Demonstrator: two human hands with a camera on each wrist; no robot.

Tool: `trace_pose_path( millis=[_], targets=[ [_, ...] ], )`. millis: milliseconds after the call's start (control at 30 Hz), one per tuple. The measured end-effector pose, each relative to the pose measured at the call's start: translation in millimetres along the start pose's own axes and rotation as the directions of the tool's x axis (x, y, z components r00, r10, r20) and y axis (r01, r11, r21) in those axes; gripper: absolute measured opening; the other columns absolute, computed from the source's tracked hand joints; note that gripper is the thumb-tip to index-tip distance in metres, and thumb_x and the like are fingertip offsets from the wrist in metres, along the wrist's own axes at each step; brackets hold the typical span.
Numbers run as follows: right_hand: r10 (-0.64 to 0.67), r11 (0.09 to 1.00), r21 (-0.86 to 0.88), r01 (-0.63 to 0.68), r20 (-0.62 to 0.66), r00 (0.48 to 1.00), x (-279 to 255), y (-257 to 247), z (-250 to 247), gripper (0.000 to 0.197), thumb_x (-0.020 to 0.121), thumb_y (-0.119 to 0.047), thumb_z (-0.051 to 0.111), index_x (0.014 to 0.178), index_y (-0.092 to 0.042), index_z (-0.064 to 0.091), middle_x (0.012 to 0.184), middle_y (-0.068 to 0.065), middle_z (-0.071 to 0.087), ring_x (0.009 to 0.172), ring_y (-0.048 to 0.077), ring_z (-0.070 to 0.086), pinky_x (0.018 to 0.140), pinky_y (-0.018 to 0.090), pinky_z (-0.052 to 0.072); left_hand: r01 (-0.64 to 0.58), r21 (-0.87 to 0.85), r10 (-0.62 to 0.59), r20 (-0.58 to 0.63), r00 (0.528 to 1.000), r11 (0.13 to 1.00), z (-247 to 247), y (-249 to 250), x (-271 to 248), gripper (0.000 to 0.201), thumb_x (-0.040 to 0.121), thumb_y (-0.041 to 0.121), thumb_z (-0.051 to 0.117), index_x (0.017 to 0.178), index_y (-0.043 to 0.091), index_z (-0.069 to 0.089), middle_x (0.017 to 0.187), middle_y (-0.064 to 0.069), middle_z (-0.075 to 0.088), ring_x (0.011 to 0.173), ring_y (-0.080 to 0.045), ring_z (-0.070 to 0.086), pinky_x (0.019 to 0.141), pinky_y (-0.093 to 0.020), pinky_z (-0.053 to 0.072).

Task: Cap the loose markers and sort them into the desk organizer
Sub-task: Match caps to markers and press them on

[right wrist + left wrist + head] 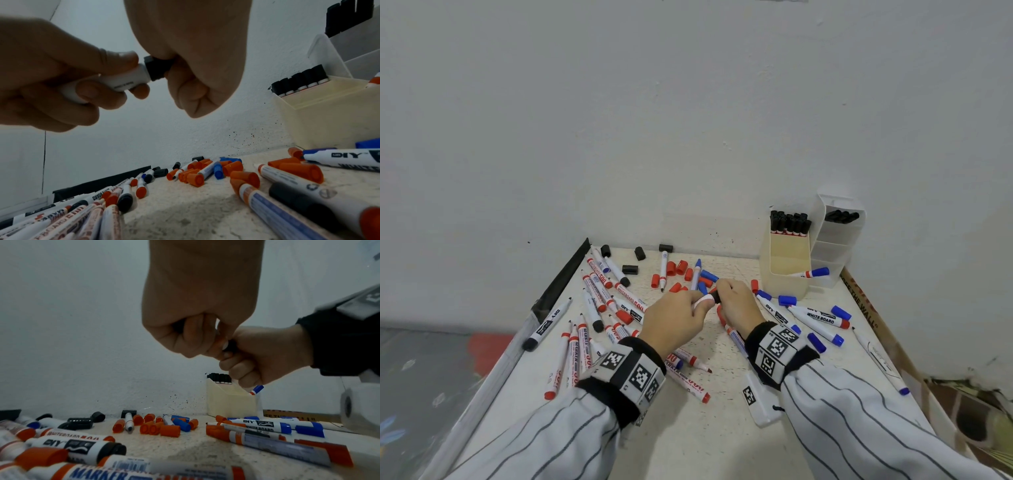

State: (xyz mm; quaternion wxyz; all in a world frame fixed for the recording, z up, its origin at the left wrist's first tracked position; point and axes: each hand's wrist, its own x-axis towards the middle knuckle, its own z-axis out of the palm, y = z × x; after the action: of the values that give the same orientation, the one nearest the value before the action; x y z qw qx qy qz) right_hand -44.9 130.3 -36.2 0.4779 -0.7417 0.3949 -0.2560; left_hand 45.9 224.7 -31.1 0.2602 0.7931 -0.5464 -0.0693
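Above the middle of the table my left hand [697,304] grips the white barrel of a marker [123,79]. My right hand [723,291] pinches a black cap [157,68] that sits on the barrel's end; how far it is pushed on I cannot tell. The two hands touch. The cream desk organizer [787,274] stands at the back right. Its tall rear slot holds several black-capped markers [789,222], and a blue-capped marker [813,273] leans in its low front slot. Loose markers [599,298] lie in a pile at the left.
Red caps [676,269], black caps [630,269] and blue caps [709,275] lie scattered behind the hands. Blue markers [815,317] lie at the right. A white tiered organizer [835,246] with black markers stands against the wall. A clear tagged strip [756,401] lies near the front.
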Motion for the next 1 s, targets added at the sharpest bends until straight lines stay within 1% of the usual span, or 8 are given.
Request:
trace_pose_path(
  millis=[100, 233, 467, 567, 667, 833, 900, 1000],
  targets=[
    [-0.050, 0.999, 0.014, 0.050, 0.018, 0.999, -1.8, -4.0, -2.2, 0.034, 0.095, -0.015, 0.033, 0.062, -0.016, 0.040, 0.063, 0.000, 0.037, 0.058, 0.011, 0.033, 0.056, 0.025, 0.028, 0.021, -0.178, -0.010, 0.060, 0.998, 0.984, -0.1, -1.5, 1.7, 0.033, 0.097, 0.040, 0.040, 0.088, 0.018, 0.062, 0.074, 0.001, 0.054, 0.063, -0.014, 0.048, 0.054, -0.023, 0.035],
    [-0.102, 0.994, 0.039, 0.099, 0.080, 0.992, -4.8, -5.3, -5.3, 0.032, 0.097, -0.017, 0.032, 0.067, -0.016, 0.040, 0.064, -0.001, 0.036, 0.059, 0.010, 0.033, 0.057, 0.024, 0.029, 0.227, -0.529, -0.087, 0.275, 0.957, 0.818, -9.5, 1.3, -1.7, 0.035, 0.097, 0.040, 0.039, 0.083, 0.018, 0.062, 0.062, 0.002, 0.047, 0.043, -0.008, 0.033, 0.041, -0.016, 0.029],
    [-0.046, 0.997, -0.059, 0.053, 0.108, 0.993, -1.3, -5.6, -5.9, 0.030, 0.095, -0.016, 0.032, 0.067, -0.012, 0.043, 0.065, 0.004, 0.037, 0.060, 0.013, 0.033, 0.055, 0.027, 0.027, 0.071, -0.156, -0.061, 0.071, 0.996, 0.985, -4.6, 4.0, -0.9, 0.033, 0.097, 0.038, 0.042, 0.093, 0.017, 0.066, 0.074, -0.002, 0.057, 0.054, -0.008, 0.040, 0.051, -0.021, 0.031],
    [-0.027, 0.999, -0.037, 0.032, 0.140, 0.990, -2.6, -5.7, -7.2, 0.026, 0.095, -0.016, 0.031, 0.073, -0.010, 0.044, 0.064, 0.002, 0.037, 0.057, 0.012, 0.032, 0.052, 0.024, 0.027, 0.082, -0.216, -0.059, 0.111, 0.992, 0.973, -8.0, 4.0, 0.0, 0.034, 0.097, 0.037, 0.042, 0.093, 0.016, 0.067, 0.070, 0.000, 0.055, 0.052, -0.008, 0.040, 0.051, -0.021, 0.033],
    [-0.062, 0.998, 0.041, 0.056, 0.164, 0.985, -4.1, -5.3, -7.8, 0.027, 0.097, -0.016, 0.030, 0.071, -0.013, 0.040, 0.063, 0.001, 0.033, 0.053, 0.010, 0.029, 0.047, 0.019, 0.027, 0.192, -0.437, -0.103, 0.219, 0.970, 0.879, -12.7, 4.7, -0.5, 0.035, 0.097, 0.039, 0.041, 0.085, 0.016, 0.064, 0.060, 0.004, 0.047, 0.041, -0.004, 0.036, 0.044, -0.017, 0.031],
    [-0.159, 0.984, 0.103, 0.145, 0.154, 0.975, -8.8, -6.7, -8.0, 0.033, 0.099, -0.013, 0.030, 0.067, -0.016, 0.040, 0.061, -0.002, 0.036, 0.053, 0.007, 0.030, 0.045, 0.011, 0.028, 0.480, -0.625, -0.146, 0.508, 0.849, 0.616, -20.3, 3.8, -2.1, 0.039, 0.097, 0.045, 0.038, 0.084, 0.015, 0.059, 0.052, 0.006, 0.036, 0.039, -0.007, 0.021, 0.035, -0.017, 0.020],
    [-0.134, 0.989, 0.074, 0.124, 0.152, 0.979, -7.2, -5.8, -7.9, 0.034, 0.098, -0.014, 0.030, 0.066, -0.016, 0.040, 0.061, -0.002, 0.036, 0.052, 0.006, 0.032, 0.044, 0.010, 0.028, 0.429, -0.592, -0.158, 0.454, 0.877, 0.682, -18.9, 5.7, -2.7, 0.039, 0.097, 0.044, 0.038, 0.083, 0.016, 0.060, 0.053, 0.006, 0.039, 0.040, -0.007, 0.025, 0.037, -0.018, 0.024],
    [-0.073, 0.997, 0.039, 0.067, 0.180, 0.981, -3.7, -4.1, -6.9, 0.036, 0.097, -0.015, 0.028, 0.062, -0.016, 0.038, 0.057, -0.001, 0.034, 0.044, 0.006, 0.030, 0.041, 0.017, 0.026, 0.202, -0.344, -0.132, 0.217, 0.967, 0.917, -11.5, 6.4, -2.9, 0.035, 0.097, 0.040, 0.041, 0.088, 0.017, 0.066, 0.065, 0.001, 0.054, 0.053, -0.010, 0.042, 0.054, -0.023, 0.038]
  ],
)
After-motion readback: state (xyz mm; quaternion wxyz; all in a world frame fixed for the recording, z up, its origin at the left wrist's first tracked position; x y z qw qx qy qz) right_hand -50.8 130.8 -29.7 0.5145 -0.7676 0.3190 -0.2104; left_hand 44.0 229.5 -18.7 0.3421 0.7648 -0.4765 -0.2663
